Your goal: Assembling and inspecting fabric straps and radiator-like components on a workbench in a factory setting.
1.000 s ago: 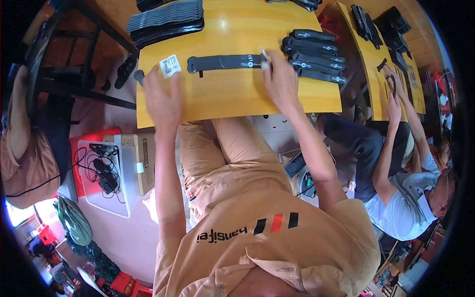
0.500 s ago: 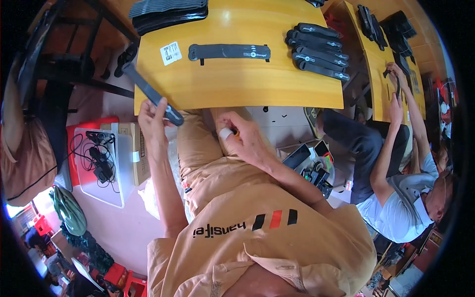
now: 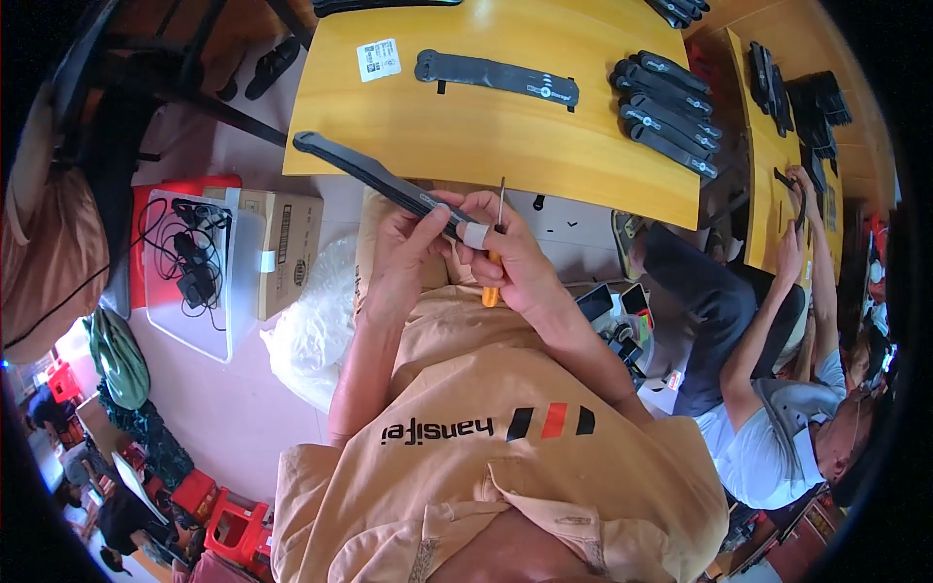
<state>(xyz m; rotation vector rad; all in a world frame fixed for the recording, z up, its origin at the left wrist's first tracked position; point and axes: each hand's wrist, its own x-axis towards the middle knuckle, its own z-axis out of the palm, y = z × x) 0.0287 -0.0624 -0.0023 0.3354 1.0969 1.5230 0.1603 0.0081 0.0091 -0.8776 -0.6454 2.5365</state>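
Note:
A long black strap slants from the table's near-left edge down to my lap. My left hand pinches it close to its lower end. That end lies against the fingers of my right hand, which are closed round a screwdriver with an orange handle, its thin metal shaft pointing up. White tape wraps one right finger. Whether the right fingers also grip the strap's end is hard to see. Another black strap lies flat across the yellow table.
A white printed label and a pile of black straps lie on the table. At left stand a clear bin with black cables and a cardboard box. A co-worker sits at right, handling a black strap.
My left hand has brought the strap rightward to meet my right hand. The screwdriver in my right hand now shows fully, shaft upward. The whole view has shifted and tilted.

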